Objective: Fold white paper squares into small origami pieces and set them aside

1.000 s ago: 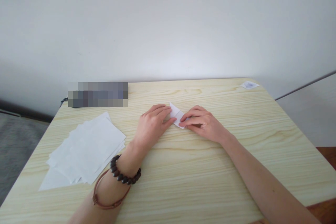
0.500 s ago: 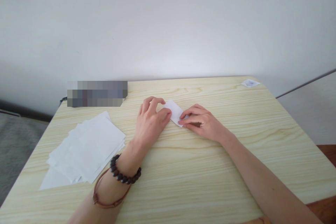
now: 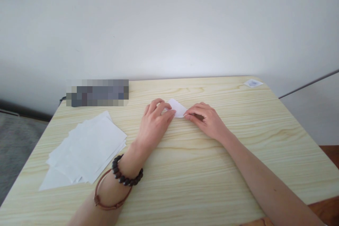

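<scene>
Near the middle of the table, a small white folded paper is held between my two hands. My left hand pinches its left side with thumb and fingers. At its right corner, my right hand has thumb and fingertips closed on the paper. The piece looks roughly triangular, with its lower edge between the two thumbs; parts of it are hidden behind my fingers. A dark beaded bracelet and a brown cord sit on my left wrist.
A fanned stack of white paper sheets lies left of my left forearm on the wood-grain table. A blurred-out dark object is at the back left. One small folded paper with bluish marks rests by the far right corner. Behind is a white wall.
My right hand has shifted slightly, bringing its fingertips to the paper's right corner. The paper's outline has gone from a rectangle-like shape to a more triangular one.
</scene>
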The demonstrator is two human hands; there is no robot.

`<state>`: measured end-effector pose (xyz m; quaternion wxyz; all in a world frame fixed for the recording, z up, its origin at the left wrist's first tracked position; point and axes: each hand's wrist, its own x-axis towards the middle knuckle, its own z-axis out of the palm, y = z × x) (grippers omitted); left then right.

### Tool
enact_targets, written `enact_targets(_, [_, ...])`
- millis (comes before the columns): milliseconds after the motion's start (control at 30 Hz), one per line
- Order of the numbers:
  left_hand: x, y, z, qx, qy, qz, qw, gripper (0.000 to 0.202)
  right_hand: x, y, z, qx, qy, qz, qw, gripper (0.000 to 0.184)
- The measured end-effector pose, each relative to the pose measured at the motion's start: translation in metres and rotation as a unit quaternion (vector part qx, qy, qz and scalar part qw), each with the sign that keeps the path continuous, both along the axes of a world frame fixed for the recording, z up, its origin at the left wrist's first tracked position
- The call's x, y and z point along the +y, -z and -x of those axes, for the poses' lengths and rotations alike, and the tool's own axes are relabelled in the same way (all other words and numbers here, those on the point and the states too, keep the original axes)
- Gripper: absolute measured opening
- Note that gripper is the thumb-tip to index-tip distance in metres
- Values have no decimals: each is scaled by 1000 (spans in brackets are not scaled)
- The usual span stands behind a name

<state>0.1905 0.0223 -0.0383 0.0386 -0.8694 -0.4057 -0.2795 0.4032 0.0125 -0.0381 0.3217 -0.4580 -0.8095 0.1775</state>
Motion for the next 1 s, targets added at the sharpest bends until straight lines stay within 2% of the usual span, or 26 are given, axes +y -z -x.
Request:
enact_targets(67, [1, 0, -1, -3, 53, 16, 998, 18, 1, 1, 1, -14, 23, 16, 999, 17])
enact_targets(100, [1, 0, -2, -4, 61, 20, 998, 18, 1, 1, 2, -19, 33, 23, 999, 19])
enact_targets(200, [-2, -2, -3, -2, 31, 0, 1000, 17, 2, 1, 3, -22, 46, 39, 998, 21])
enact_targets(300, [-7, -3, -3, 3, 1, -25, 1000, 18, 2, 1, 1, -22, 29, 37, 999, 19])
enact_targets(400, [-8, -3, -2, 1, -20, -17, 1000, 19, 1, 2, -3, -35, -12, 9, 999, 15])
enact_targets(500, [-8, -3, -1, 8, -29, 0, 1000, 20, 0, 4, -5, -38, -19, -27, 999, 16])
enact_targets(633, [-6, -2, -1, 19, -9, 8, 1000, 22, -1, 6, -2, -32, 0, -50, 998, 18])
enact_targets(767, [-6, -1, -1, 34, 20, 41, 998, 28, -4, 3, 0, -66, 44, -46, 996, 15])
enact_targets(1000, [-8, -3, -3, 66, 9, 60, 996, 30, -2, 3, 2, -50, 106, 10, 993, 20])
